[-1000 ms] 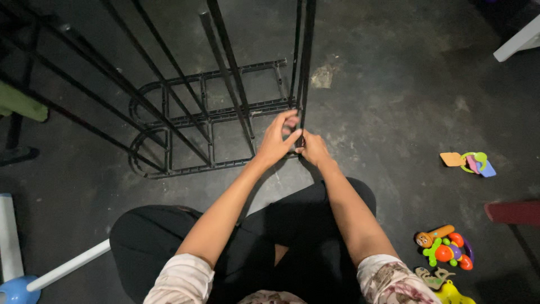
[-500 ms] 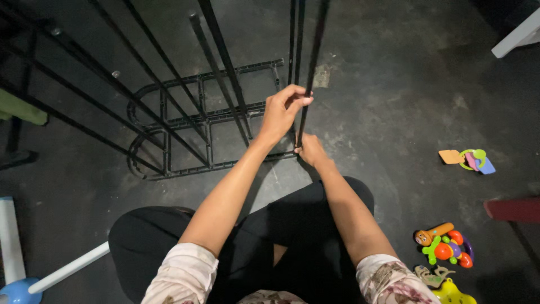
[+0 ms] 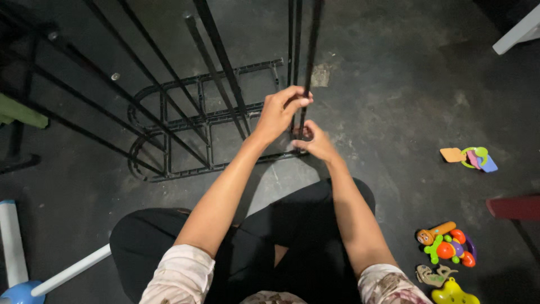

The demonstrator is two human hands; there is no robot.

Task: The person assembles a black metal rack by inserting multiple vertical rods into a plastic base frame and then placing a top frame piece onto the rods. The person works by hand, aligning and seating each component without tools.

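The left hand [image 3: 279, 112] has its fingers wrapped around a thin black metal rod [image 3: 308, 62] that stands upright from a black wire rack [image 3: 185, 121] lying on the rough concrete floor [image 3: 394, 101]. Lower, the right hand [image 3: 316, 143] pinches the rod's base. Bright plastic toys [image 3: 447, 247] lie well apart.

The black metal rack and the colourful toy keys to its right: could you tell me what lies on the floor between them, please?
Only bare dark floor, seen in the head view, between rack and toy keys.
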